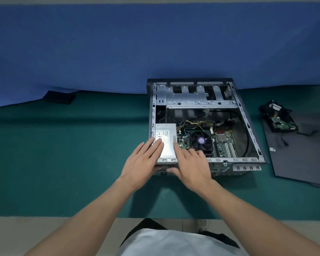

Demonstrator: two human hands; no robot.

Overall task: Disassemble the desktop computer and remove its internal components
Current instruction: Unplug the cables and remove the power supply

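Green cloth table (63, 154): it runs from side to side, and a blue backdrop (118, 43) rises along its far edge.
Computer case (248, 126): it lies on its side, right of the table's middle, open side up. Its long axis runs from the near edge toward the far edge, the far end reaches the backdrop, and the slotted rear end faces the person.
Drive cage (192, 97): bare metal, across the case's far end.
Power supply (165, 131): a grey box in the case's near-left corner, label up, long axis in line with the case.
Motherboard (224, 145): flat on the case floor, right of the power supply, with the black CPU fan (201, 140) on it and yellow and black cables (192, 124) just beyond the fan.
Left hand (142, 163): fingers straight and slightly spread, lying flat on top of the power supply's near-left part, gripping nothing.
Right hand (190, 167): fingers spread and nearly straight. The index finger lies along the power supply's right edge and the thumb lies at the case's near wall. Whether it grips cannot be told.
Side panel (303, 163): dark, flat on the table by the right edge, apart from the case.
Hard drive (279, 121): rests on the panel's far end, wires trailing.
Black object (59, 97): small, at the far edge, well left of the case.
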